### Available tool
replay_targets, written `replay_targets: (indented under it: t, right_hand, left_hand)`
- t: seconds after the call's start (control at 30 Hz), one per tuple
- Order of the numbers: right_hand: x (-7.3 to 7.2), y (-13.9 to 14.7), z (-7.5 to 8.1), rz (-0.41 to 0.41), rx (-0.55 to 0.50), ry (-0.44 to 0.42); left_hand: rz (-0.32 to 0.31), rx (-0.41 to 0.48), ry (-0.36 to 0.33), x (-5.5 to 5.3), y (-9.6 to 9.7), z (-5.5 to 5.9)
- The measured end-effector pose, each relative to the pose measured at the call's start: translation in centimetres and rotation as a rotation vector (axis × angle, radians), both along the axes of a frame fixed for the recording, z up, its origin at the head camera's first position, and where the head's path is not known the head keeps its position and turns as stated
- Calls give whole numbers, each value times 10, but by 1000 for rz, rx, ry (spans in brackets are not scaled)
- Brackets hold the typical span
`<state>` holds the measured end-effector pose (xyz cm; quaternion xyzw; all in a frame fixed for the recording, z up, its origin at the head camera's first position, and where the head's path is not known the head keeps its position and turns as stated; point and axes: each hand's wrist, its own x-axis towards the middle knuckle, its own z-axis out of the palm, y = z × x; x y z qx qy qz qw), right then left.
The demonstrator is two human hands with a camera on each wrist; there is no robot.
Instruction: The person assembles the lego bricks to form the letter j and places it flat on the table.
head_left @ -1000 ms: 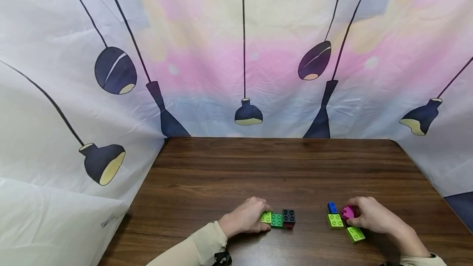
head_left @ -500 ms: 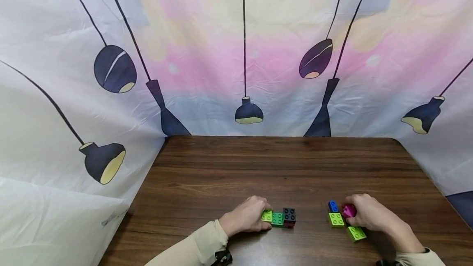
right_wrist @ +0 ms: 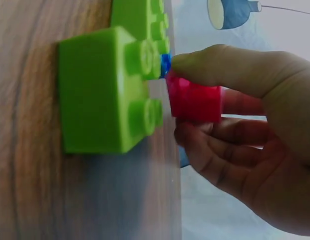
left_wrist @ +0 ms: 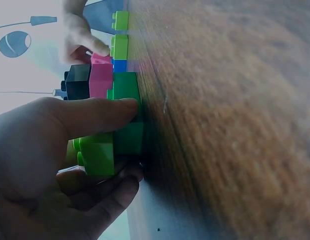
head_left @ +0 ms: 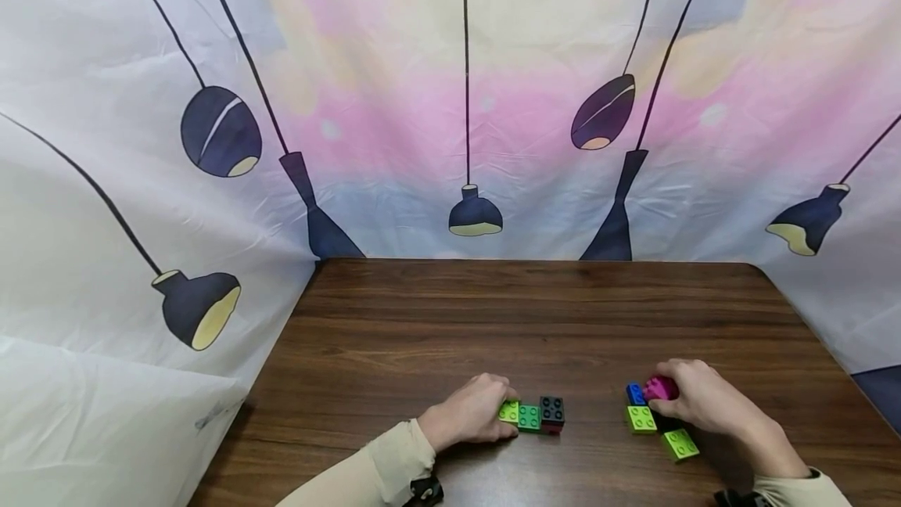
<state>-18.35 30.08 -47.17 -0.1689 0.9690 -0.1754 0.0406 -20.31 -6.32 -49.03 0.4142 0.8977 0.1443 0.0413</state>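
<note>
My left hand point(head_left: 468, 413) grips a joined group of toy building blocks at its left end. This group has a lime block point(head_left: 508, 411), a green block point(head_left: 529, 418) and a black block point(head_left: 552, 408) stacked on a pinkish-red one point(left_wrist: 101, 81). In the left wrist view the thumb presses the green side, with fingers on the opposite side. My right hand point(head_left: 707, 399) pinches a magenta block point(right_wrist: 197, 100) between thumb and fingers, off the table. It is beside the small blue block point(head_left: 635, 393); whether they touch I cannot tell.
On the wooden table point(head_left: 528, 319), a lime block point(head_left: 642, 419) stands just in front of the blue one. Another lime block point(head_left: 680, 445) lies nearer, below the right hand. A cloth printed with lamps point(head_left: 475, 213) hangs behind the table.
My right hand has carried the magenta block up and slightly left, closer to the blue block and away from the nearer lime one. My left hand keeps its hold in place.
</note>
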Motion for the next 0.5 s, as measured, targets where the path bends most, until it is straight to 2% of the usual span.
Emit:
replay_targets:
  t: [0.1,0.27,0.4,0.5]
  right_hand:
    - [0,-4,2,19,-23,110]
    - [-3,-24,6,67,-143,283]
    - [-5,-47,5,84,-234,370]
    - [-4,-59,0,100,-282,397]
  left_hand:
    - [-7,-2,6,0,1,0]
    - [-15,-5,34,-1,0,1]
    - [-6,-10,56,-1,0,1]
    - [-9,-19,62,1,-1,0]
